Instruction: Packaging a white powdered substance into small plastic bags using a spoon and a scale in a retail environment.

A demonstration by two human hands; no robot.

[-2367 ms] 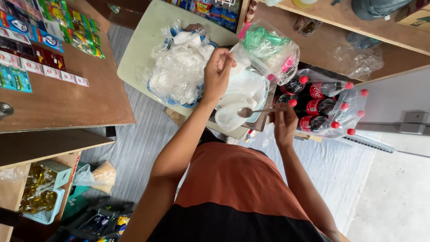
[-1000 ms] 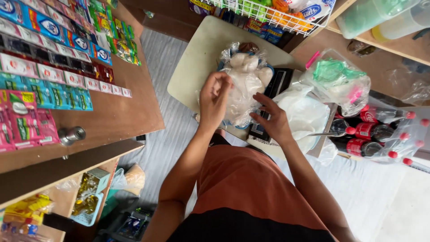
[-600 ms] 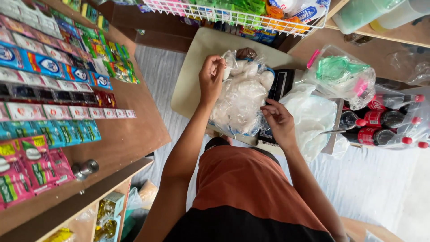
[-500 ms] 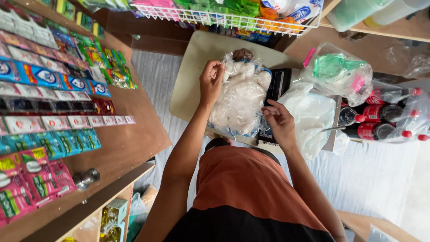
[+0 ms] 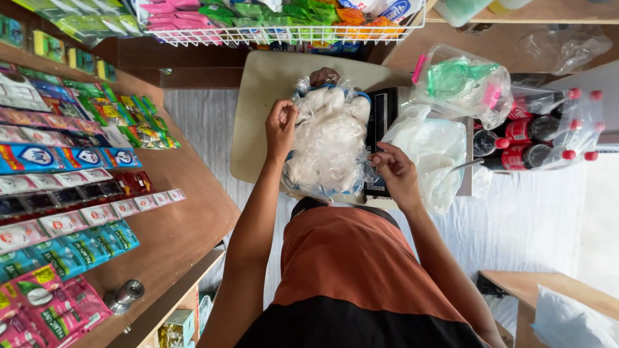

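Now I'm seeing the left hand (image 5: 281, 126) pinching the clear plastic bag of white lumps (image 5: 327, 145) by its left edge, right hand (image 5: 394, 173) gripping its right edge, bag sitting on the pale table (image 5: 264, 103), beside the black scale (image 5: 380, 122).

The clear bag (image 5: 329, 145) hides most of the black scale (image 5: 380, 138) beneath it.

Pale beige table (image 5: 258, 129) carries clear plastic bag of white lumps (image 5: 329, 145), pinched at its edge by left hand (image 5: 281, 125). Black weighing scale (image 5: 380, 129) lies just beyond right hand (image 5: 394, 173). White plastic bag (image 5: 432, 154) sits to right of that hand; clear bag with green contents (image 5: 461, 84) farther up-right.
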